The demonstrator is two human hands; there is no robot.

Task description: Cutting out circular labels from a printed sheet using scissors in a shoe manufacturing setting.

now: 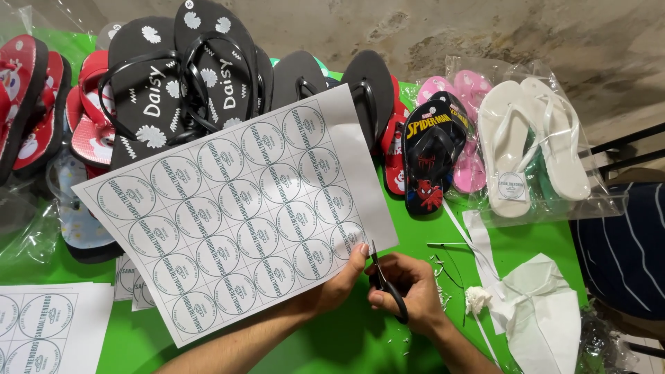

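My left hand (339, 284) pinches the lower right corner of a white sheet (239, 208) printed with rows of round grey labels, holding it lifted over the green table (346, 339). My right hand (409, 287) grips small black-handled scissors (384, 280), whose blades point up at the sheet's right edge beside my left thumb.
Black flip-flops with white daisies (180, 76) pile at the back left, red ones (28, 97) beyond. A small black cartoon pair (429, 152), pink ones and a bagged white pair (530, 138) lie right. More label sheets (41, 325) sit at lower left; white paper scraps (540, 312) at right.
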